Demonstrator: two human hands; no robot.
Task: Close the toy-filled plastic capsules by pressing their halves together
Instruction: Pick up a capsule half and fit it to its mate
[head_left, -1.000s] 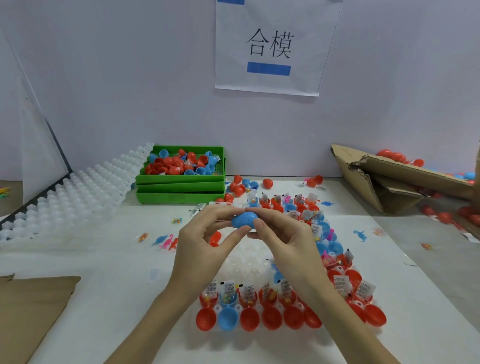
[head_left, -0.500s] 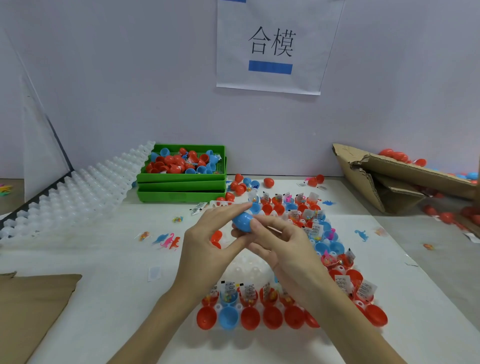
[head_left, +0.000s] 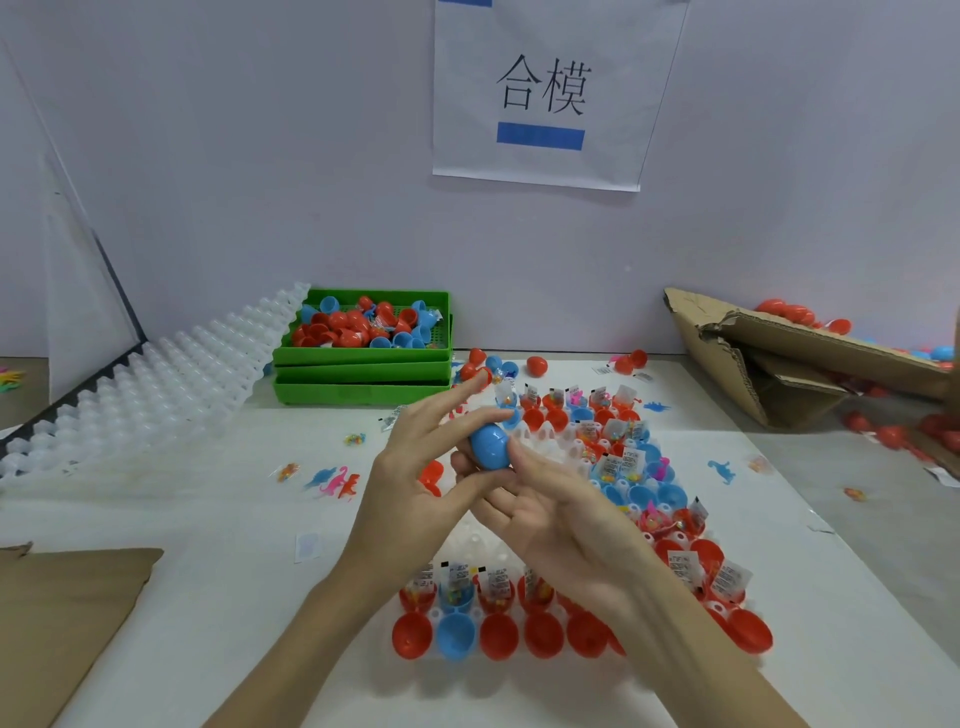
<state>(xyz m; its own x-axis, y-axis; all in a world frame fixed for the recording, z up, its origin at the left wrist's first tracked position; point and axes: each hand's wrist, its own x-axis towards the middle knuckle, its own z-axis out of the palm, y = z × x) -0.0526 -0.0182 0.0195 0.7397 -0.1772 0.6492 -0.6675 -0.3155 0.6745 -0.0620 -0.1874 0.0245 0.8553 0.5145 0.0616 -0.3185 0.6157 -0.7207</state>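
Left hand: my left hand (head_left: 410, 483) is raised over the desk (head_left: 208, 519); I see its thumb and one finger pinching the blue egg (head_left: 490, 447), while the index finger points straight away.
Right hand: my right hand (head_left: 550, 512) lies palm up just beside the left one, fingers relaxed; its thumb touches the side of the blue egg.
Blue egg: closed, held in the air between both hands, above the clear tray (head_left: 545, 441).
Clear tray: it lies on the desk under my hands and carries many open red and blue halves (head_left: 540, 631), several with small toys and paper labels inside.
Green bins: stacked at the back of the desk (head_left: 363, 371), the top one filled with loose red and blue halves.
Empty trays: a pile of white ones (head_left: 156, 395) lies at the left.
Cardboard box: torn, at the right (head_left: 779, 358), with red eggs near it.
Small toys: a few dinosaur figures (head_left: 335, 480) lie on the desk left of my hands.
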